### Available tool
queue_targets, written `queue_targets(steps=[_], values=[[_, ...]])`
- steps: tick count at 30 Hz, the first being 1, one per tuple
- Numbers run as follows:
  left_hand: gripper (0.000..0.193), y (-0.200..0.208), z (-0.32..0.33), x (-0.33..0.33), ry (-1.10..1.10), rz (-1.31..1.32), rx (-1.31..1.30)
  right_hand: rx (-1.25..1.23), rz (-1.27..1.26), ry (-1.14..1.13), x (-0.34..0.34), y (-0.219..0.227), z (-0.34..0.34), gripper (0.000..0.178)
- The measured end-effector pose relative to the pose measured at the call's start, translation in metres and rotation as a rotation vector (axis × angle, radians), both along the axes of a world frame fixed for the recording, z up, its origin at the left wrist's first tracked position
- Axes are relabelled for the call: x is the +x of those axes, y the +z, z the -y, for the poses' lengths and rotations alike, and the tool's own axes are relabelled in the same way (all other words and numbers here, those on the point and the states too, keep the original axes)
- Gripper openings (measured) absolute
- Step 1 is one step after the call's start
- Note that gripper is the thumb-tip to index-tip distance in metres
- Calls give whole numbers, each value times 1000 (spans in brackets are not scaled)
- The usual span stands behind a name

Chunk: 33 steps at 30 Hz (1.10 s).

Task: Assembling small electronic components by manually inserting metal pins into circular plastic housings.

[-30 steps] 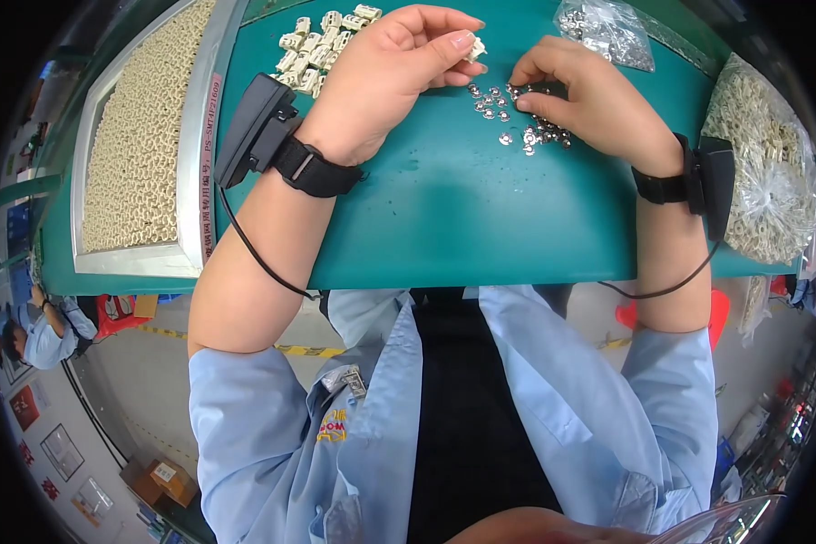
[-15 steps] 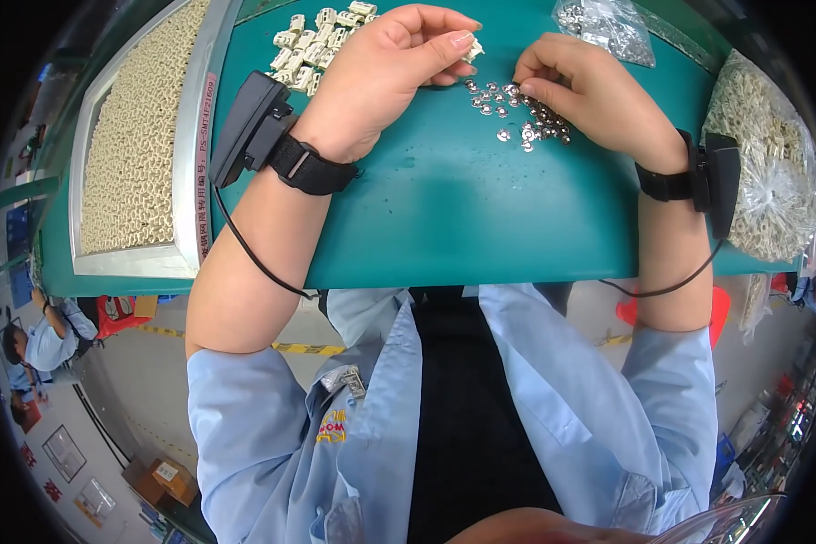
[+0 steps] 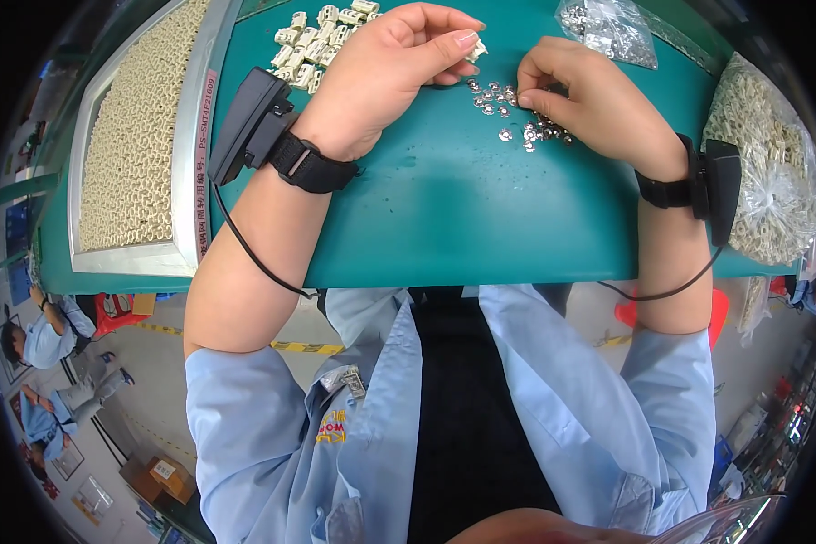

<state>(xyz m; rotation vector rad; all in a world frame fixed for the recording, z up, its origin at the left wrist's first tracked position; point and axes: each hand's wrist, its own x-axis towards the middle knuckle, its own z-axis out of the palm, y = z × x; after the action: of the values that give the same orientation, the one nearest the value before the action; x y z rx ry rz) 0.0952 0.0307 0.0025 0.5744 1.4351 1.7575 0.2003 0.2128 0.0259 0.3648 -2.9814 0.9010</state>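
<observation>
My left hand (image 3: pixel 417 56) is closed, its thumb and fingers pinching a small cream plastic part (image 3: pixel 478 50) that peeks out past the fingertips. Over a loose pile of small shiny metal pieces (image 3: pixel 529 136) hangs my right hand (image 3: pixel 585 86), thumb and forefinger pinched together at the pile's edge. Whatever those fingertips grip is too small to make out, and the hand hides part of the pile. Several similar cream plastic parts (image 3: pixel 313 47) lie heaped on the green table (image 3: pixel 462 218) beyond my left wrist.
A metal-framed tray (image 3: pixel 186 258) densely filled with cream pieces stands at the left. A clear bag of metal pieces (image 3: pixel 607 32) lies at the back. At the right edge sits a large clear bag of cream parts (image 3: pixel 762 172). Black wrist devices (image 3: pixel 254 127) with cables are on both arms.
My right hand's thumb and fingertips have shifted slightly down at the metal pieces. The left hand stays almost still. Another person has come into view at the far left.
</observation>
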Motion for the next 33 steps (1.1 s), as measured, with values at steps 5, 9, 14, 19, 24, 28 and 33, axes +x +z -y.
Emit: queue_targets(steps=[5,9,14,19,24,28,33], values=[[16,1,-1,1,2,5,-4,-40,-77,-16,0,-3,8,10],[17,0,-1,0,-5,-5,-8,-3,-97,27,-1,-4,7,10],[17,1,-1,0,1,-14,-16,11,-90,43,-2,-3,7,11],[17,2,0,1,4,-13,-10,29,-104,44,-1,-3,6,10],[17,2,0,0,11,36,-11,-134,8,-37,2,4,3,6],[17,3,1,1,20,77,12,-345,58,-71,1,1,1,6],[17,4,3,3,-3,138,32,-683,37,-144,3,1,10,8]])
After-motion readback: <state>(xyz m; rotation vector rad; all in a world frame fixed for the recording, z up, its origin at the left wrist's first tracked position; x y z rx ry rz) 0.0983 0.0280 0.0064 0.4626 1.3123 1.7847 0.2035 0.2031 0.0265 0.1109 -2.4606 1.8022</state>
